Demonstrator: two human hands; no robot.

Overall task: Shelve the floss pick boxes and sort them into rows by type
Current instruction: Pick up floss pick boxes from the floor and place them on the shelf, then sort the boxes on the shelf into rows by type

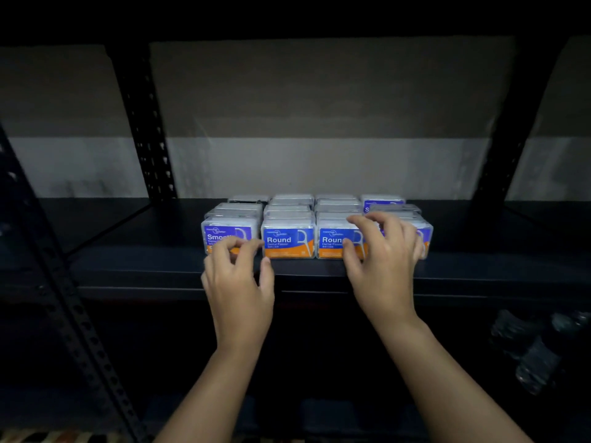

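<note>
The boxes [316,225] already stand on the shelf [160,263] in four columns running back: Smooth at the left, Round in the two middle ones, the right front box half hidden. This looks like final straightening. The left hand [238,279], fingers loosely curled, touches the front Smooth box [228,236]; whether it pinches is unclear. The right hand [383,260] rests spread over the right boxes. Next, squaring the fronts calls for light, even pushes.

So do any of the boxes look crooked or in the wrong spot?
Mostly neat. The far-right column looks a bit askew, its boxes stepping off to the right instead of lining up. The right hand covers its front box, so I can't read that label.
</note>
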